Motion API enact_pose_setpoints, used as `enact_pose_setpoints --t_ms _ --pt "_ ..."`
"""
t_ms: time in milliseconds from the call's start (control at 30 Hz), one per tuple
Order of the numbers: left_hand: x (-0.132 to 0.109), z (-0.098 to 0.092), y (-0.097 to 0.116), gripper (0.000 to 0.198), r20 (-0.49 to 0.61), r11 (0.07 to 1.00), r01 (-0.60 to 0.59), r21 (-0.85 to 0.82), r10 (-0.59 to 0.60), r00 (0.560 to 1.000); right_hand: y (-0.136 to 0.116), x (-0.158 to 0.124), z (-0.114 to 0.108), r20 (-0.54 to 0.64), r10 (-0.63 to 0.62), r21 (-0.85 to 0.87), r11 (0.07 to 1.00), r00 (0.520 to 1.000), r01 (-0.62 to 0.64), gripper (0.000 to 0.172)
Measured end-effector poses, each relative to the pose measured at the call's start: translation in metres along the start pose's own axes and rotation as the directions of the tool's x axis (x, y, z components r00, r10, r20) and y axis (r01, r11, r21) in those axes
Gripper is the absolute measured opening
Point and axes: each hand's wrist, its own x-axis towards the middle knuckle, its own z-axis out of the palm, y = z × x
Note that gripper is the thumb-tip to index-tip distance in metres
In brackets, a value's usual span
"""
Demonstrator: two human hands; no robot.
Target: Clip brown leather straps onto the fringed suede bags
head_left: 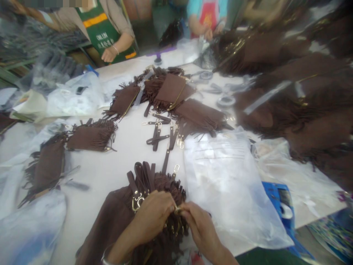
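Note:
My left hand (pixel 156 209) and my right hand (pixel 200 224) meet over a brown fringed bag (pixel 110 209) at the table's front. Both are closed in a pinch, fingertips almost touching at a small gold metal clasp (pixel 178 209). More gold hardware hangs just below the fingers among dark fringe. Beside my left hand, a bunch of brown wrist straps (pixel 142 176) with gold clips lies on the bag. Another strap (pixel 166 162) extends away from the fringe. Beyond it, several loose straps (pixel 158 138) with clips are scattered on the white table.
Brown fringed pouches (pixel 169 92) lie mid-table, with others (pixel 51 165) at left. Clear plastic bags (pixel 220 184) cover the right front. A large pile of brown bags (pixel 298 92) fills the right side. Two co-workers stand across the table, one in a green apron (pixel 103 33).

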Motion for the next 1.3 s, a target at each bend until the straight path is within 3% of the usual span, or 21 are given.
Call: enact_pose_setpoints --t_ms 233,600,1067,1300 --pt "0.0 -0.004 0.003 0.025 0.013 0.999 0.002 0.036 -0.003 1.0 0.002 -0.004 0.012 -0.169 -0.031 -0.074 0.997 0.985 0.018 0.014" --pt "0.002 -0.004 0.001 0.025 0.014 0.999 0.014 0.04 -0.015 1.0 -0.003 -0.001 0.016 -0.172 -0.058 -0.091 0.995 0.983 0.042 0.014" --pt "0.001 -0.003 -0.001 0.024 0.014 0.999 0.017 0.027 -0.018 1.0 -0.001 0.0 0.013 -0.07 -0.146 -0.183 0.974 0.987 0.131 0.021" --pt "0.001 -0.005 0.005 0.024 -0.006 0.998 0.046 0.036 -0.046 0.999 0.006 0.004 0.011 0.04 -0.103 -0.444 0.889 0.994 0.11 0.031"
